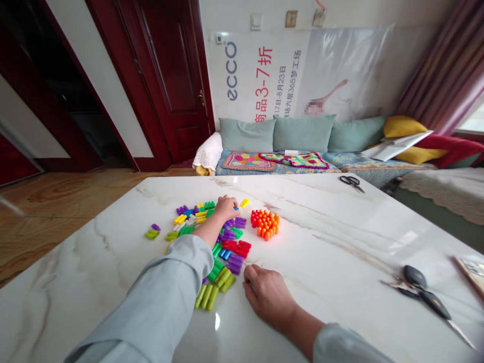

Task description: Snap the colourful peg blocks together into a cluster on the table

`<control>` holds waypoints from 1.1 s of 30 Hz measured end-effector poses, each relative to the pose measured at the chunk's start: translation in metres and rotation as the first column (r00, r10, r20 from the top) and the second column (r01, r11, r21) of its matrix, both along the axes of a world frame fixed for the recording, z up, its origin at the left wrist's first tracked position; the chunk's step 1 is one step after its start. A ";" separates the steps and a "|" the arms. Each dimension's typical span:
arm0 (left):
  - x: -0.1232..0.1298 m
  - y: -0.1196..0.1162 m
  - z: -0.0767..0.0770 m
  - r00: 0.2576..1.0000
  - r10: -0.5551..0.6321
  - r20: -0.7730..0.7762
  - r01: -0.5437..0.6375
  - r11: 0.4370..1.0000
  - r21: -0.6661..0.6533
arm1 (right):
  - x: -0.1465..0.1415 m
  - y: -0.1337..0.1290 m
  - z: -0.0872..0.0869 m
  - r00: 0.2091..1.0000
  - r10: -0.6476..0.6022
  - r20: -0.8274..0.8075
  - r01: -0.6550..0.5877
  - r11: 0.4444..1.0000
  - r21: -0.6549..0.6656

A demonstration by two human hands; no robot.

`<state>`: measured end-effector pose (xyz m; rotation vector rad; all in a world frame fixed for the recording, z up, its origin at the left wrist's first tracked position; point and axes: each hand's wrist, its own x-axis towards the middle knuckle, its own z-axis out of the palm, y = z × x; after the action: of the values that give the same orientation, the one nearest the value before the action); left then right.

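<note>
My left hand (227, 207) reaches over the far end of a loose pile of bullet-shaped plastic building blocks (235, 263). Its fingers pinch a small blue block (236, 208), mostly covered by the fingertips. A yellow block (245, 202) lies just right of these fingers. My right hand (267, 293) rests on the table with curled fingers, near the pile's close right edge. What it holds, if anything, is hidden. Purple, green, red, yellow and blue blocks lie in joined groups, partly behind my left forearm. Orange and red blocks (265, 223) stand upright in a tight cluster to the right.
The white marbled table (325, 297) bears black scissors (352, 182) at the far edge and a second pair of black-handled scissors (423, 290) at the right. A purple block (156, 227) and a lime group (152, 234) lie apart at the left. Behind is a cushioned sofa (242, 169).
</note>
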<state>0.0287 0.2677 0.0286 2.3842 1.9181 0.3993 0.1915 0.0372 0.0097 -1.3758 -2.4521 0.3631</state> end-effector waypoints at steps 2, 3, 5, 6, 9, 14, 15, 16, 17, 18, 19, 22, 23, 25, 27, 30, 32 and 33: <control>-0.001 -0.004 0.002 1.000 -0.015 0.028 0.014 1.000 0.026 | 0.000 0.000 0.000 1.000 -0.009 0.002 0.009 1.000 -0.001; -0.003 -0.006 0.003 0.999 -0.022 0.042 0.020 0.999 0.040 | 0.000 0.000 0.000 1.000 -0.011 0.002 0.011 1.000 0.001; -0.008 -0.011 0.007 0.997 -0.040 0.072 0.035 0.997 0.064 | 0.000 0.000 0.000 1.000 -0.007 -0.001 0.007 1.000 0.007; -0.011 -0.015 0.009 0.995 -0.053 0.085 0.047 0.996 0.072 | 0.000 0.000 0.000 1.000 -0.005 -0.004 0.005 1.000 0.013; -0.022 -0.031 0.016 0.987 -0.113 0.113 0.105 0.992 0.075 | 0.000 0.001 -0.001 1.000 0.002 -0.013 -0.002 0.999 0.036; -0.037 -0.098 0.024 0.968 -0.186 0.170 0.161 0.975 0.151 | 0.000 0.001 -0.003 1.000 0.009 -0.023 -0.008 0.998 0.065; -0.040 -0.119 0.024 0.961 -0.208 0.182 0.179 0.970 0.164 | 0.000 0.001 -0.003 1.000 0.011 -0.024 -0.009 0.997 0.071; -0.044 -0.142 0.023 0.946 -0.254 0.203 0.220 0.959 0.176 | 0.000 0.001 -0.003 1.000 0.013 -0.025 -0.011 0.997 0.077; -0.048 -0.165 0.022 0.938 -0.276 0.211 0.242 0.955 0.173 | 0.000 0.000 -0.003 1.000 0.015 -0.027 -0.013 0.997 0.082; -0.052 -0.188 0.020 0.936 -0.297 0.189 0.275 0.952 0.133 | 0.000 0.000 -0.003 0.999 0.017 -0.029 -0.015 0.996 0.085; -0.056 -0.209 0.018 0.932 -0.328 0.153 0.317 0.944 0.094 | 0.000 0.000 -0.004 0.999 0.017 -0.031 -0.015 0.996 0.089; -0.065 -0.253 0.008 0.909 -0.414 0.041 0.415 0.910 -0.019 | 0.001 0.000 -0.003 0.999 0.012 -0.033 -0.009 0.996 0.094; -0.067 -0.260 0.005 0.902 -0.431 0.018 0.431 0.901 -0.047 | 0.001 0.000 -0.003 0.999 0.009 -0.033 -0.006 0.995 0.095; -0.067 -0.264 -0.002 0.898 -0.439 -0.004 0.438 0.896 -0.071 | 0.000 0.000 -0.003 0.999 0.003 -0.039 0.001 0.996 0.094; -0.067 -0.260 -0.007 0.908 -0.420 -0.002 0.419 0.906 -0.056 | 0.000 0.000 -0.005 0.998 -0.003 -0.056 0.007 0.996 0.086; -0.066 -0.254 -0.013 0.917 -0.399 0.019 0.399 0.917 -0.013 | 0.000 -0.001 -0.006 0.992 0.000 -0.129 0.007 0.998 0.057; -0.066 -0.252 -0.015 0.917 -0.398 0.040 0.398 0.917 0.005 | 0.006 0.004 -0.003 0.980 -0.007 -0.200 0.010 1.000 0.018; -0.067 -0.253 -0.016 0.917 -0.396 0.051 0.396 0.918 0.008 | 0.011 0.009 0.001 0.971 -0.026 -0.238 0.029 1.000 0.007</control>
<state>-0.0382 0.0150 0.0127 2.6423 1.3576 0.4219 0.2023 0.0465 0.0108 -1.2797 -2.2351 0.4789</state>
